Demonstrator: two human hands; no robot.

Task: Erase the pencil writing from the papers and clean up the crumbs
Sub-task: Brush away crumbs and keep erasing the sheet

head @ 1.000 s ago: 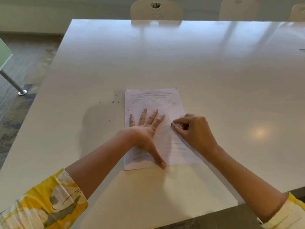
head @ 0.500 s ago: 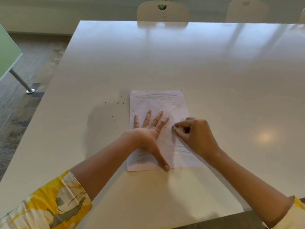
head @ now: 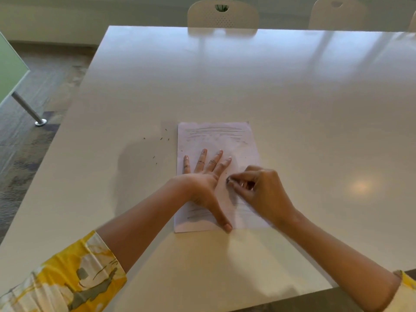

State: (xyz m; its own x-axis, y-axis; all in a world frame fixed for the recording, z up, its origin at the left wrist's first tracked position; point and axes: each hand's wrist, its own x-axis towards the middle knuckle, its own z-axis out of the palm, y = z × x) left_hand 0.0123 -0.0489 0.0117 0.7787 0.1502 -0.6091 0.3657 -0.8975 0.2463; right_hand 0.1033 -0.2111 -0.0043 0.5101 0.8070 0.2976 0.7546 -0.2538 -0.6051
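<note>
The right hand (head: 261,190) is pinching a small eraser (head: 230,180) against mid-paper (head: 216,140) beside the flat, pressing left hand (head: 203,183), with pencil lines above and below the pinch and crumbs (head: 161,138) left of it remaining.

Soft, even daylight fills the frame, neither harsh nor dim. The glossy desk (head: 292,109) mirrors pale streaks along its top edge, and a warm round glare spot sits at right centre. A faint shadow spreads left of the left hand (head: 202,183) — edges soft. Wide-angle bending shows at the corners; detail is slightly smeared throughout.
</note>
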